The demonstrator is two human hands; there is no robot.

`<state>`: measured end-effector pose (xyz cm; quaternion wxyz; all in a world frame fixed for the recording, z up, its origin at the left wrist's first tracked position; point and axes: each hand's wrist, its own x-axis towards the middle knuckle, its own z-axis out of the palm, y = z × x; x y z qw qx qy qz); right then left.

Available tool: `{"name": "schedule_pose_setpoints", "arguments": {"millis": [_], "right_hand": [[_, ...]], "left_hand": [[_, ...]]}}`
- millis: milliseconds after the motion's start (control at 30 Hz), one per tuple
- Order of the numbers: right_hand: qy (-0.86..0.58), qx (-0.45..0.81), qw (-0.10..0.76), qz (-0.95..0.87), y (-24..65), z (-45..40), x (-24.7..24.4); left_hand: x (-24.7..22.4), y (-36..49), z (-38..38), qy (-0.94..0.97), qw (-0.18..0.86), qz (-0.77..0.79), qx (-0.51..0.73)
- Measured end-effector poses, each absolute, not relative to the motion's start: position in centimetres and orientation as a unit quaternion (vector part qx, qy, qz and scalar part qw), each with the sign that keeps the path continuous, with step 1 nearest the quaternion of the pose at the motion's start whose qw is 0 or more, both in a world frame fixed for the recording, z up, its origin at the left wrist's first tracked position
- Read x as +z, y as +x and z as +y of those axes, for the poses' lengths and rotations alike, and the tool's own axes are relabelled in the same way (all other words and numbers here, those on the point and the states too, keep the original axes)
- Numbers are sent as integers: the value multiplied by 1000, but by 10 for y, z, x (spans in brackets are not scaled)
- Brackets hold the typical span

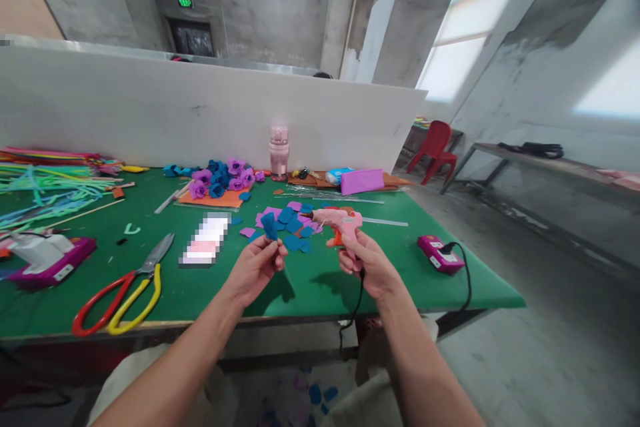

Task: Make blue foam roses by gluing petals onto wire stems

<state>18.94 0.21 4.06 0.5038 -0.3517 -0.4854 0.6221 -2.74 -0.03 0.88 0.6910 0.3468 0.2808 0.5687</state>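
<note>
Pinched in the fingers of my left hand [259,265] is a blue paper flower [270,225], held upright over the table's front half. My right hand [367,263] is wrapped round the handle of a pink hot glue gun [340,218], its nozzle aimed left toward the flower but apart from it. A clear glue stick [385,221] sticks out of the gun's back, and a black cord hangs below. Behind both hands lie loose blue petals [295,242] and purple petals [247,232]. Finished blue and purple flowers [219,180] are heaped farther back on an orange sheet.
Red-and-yellow scissors [131,285] lie at left near a pixelated rectangle [206,240]. Magenta power strips [440,253] sit at both sides. Pipe cleaners [45,190] pile up at far left. A pink bottle [279,153] stands against the white partition [200,103].
</note>
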Motion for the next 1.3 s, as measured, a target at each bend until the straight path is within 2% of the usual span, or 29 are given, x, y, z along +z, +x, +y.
{"name": "schedule_pose_setpoints", "arguments": {"millis": [167,233,300,367,633,700,767,833,900,967,1133,1300], "right_hand": [[-479,525,505,-490,219,28,16],[-587,412,445,-536,235,42,4],[-696,250,310,-598,250,54,-5],[-724,204,260,-605,261,63,-13],[-785,92,179,-586,262,54,-18],[-791,21,205,-576,254,46,-11],[-752,-18,292,-591,239,38,-3],[-668,39,410,-620,218,31,6],[-580,138,471,-650,193,25,13],[-520,226,500,-655,168,20,17],[-440,356,547,-618,125,12,14],[-461,373,531,-605,106,3,13]], "left_hand": [[10,-29,-2,353,695,269,565],[10,-29,-2,352,696,271,564],[10,-30,-2,351,696,273,563],[11,-30,-3,351,697,274,562],[19,-31,-6,376,656,310,576],[19,-29,-7,382,634,331,585],[19,-27,-6,389,619,343,590],[17,-24,-5,392,610,350,592],[15,-20,-3,391,606,358,593],[11,-17,0,389,606,361,592],[3,-10,4,379,611,351,599],[1,-4,4,339,610,344,628]]}}
